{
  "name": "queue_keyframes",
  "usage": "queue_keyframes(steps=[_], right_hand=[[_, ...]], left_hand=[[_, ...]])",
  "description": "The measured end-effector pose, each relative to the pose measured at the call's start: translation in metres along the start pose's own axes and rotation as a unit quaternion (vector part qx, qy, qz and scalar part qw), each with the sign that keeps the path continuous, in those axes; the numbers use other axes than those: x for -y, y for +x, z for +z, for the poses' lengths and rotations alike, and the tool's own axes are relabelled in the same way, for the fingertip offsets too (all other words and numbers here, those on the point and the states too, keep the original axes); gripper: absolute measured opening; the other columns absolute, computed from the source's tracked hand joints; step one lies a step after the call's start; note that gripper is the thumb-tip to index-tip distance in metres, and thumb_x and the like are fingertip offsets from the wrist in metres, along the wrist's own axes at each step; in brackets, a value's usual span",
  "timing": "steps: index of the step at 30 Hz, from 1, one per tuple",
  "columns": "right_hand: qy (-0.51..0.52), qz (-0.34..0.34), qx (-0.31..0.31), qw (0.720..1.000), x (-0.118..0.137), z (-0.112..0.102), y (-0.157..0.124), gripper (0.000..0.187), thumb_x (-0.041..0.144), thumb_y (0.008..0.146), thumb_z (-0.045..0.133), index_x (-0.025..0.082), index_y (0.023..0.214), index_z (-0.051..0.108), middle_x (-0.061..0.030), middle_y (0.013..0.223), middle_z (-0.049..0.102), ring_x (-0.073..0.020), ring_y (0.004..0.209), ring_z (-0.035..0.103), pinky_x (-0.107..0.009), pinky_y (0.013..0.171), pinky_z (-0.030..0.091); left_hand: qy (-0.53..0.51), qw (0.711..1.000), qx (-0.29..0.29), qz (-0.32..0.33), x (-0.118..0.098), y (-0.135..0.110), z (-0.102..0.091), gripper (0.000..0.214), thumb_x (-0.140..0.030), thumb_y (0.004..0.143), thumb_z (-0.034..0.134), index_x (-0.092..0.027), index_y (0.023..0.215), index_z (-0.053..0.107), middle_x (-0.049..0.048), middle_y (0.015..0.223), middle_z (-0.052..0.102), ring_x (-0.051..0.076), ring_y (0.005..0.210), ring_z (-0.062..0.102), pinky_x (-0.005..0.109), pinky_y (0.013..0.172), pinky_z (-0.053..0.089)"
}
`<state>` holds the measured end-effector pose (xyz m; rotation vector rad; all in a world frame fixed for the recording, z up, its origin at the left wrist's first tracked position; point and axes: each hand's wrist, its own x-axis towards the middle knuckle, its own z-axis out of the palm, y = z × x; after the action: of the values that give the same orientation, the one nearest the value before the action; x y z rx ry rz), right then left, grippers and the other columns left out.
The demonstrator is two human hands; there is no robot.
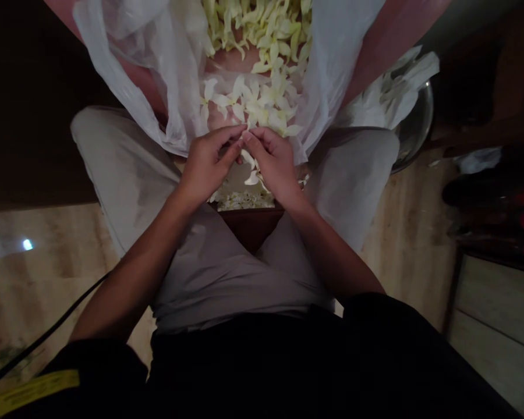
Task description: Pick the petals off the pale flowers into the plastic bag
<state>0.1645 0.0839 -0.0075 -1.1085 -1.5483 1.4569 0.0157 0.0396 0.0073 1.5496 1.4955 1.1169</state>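
Note:
My left hand (207,166) and my right hand (273,163) meet at the fingertips over my lap. Whatever lies between those fingertips is too small or hidden to make out. Just beyond them, white flowers (244,102) lie on a translucent plastic bag (174,75) spread across my legs. A denser mass of pale yellow-green blossoms (257,29) fills the far part of the bag. Some loose white petals (251,174) show under my hands, and a small heap of white blossoms (244,201) sits close to my body.
My grey-clad knees (353,180) spread to both sides. A steel bowl (413,128) with crumpled plastic stands on the polished stone floor (410,244) at right. Dark and red items (493,198) lie further right. A black cord (43,337) crosses the lower left.

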Motion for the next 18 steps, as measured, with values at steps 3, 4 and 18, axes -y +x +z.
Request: queue_keyframes(steps=[3,4,18], right_hand=[[0.001,-0.002,-0.004,1.0,-0.0013,0.0001,0.0007,0.039,0.063,0.095,0.053,0.026,0.086,0.063,0.0008,0.08,0.064,-0.0175,0.08,0.059,-0.032,0.073,0.053],[0.003,-0.006,-0.005,1.0,-0.0015,-0.0001,0.001,0.04,0.063,0.095,0.051,0.026,0.086,0.063,0.0011,0.079,0.063,-0.0169,0.079,0.059,-0.032,0.073,0.052],[0.027,-0.018,0.006,0.999,-0.0044,0.0017,0.0036,0.035,0.06,0.092,0.057,0.026,0.088,0.064,0.0026,0.083,0.067,-0.0152,0.084,0.059,-0.029,0.078,0.051]], left_hand=[[0.003,1.0,0.003,-0.004,-0.0003,-0.0004,-0.0007,0.038,-0.051,0.097,0.055,-0.029,0.124,0.068,0.0031,0.108,0.077,0.015,0.075,0.072,0.028,0.072,0.058],[0.005,1.0,0.005,-0.004,-0.001,-0.0005,-0.0011,0.038,-0.051,0.097,0.054,-0.029,0.125,0.067,0.0027,0.106,0.077,0.015,0.075,0.073,0.028,0.071,0.058],[0.036,0.999,0.019,-0.011,-0.0072,-0.0017,-0.0045,0.036,-0.05,0.098,0.052,-0.028,0.123,0.068,0.0013,0.098,0.078,0.017,0.088,0.074,0.028,0.079,0.057]])
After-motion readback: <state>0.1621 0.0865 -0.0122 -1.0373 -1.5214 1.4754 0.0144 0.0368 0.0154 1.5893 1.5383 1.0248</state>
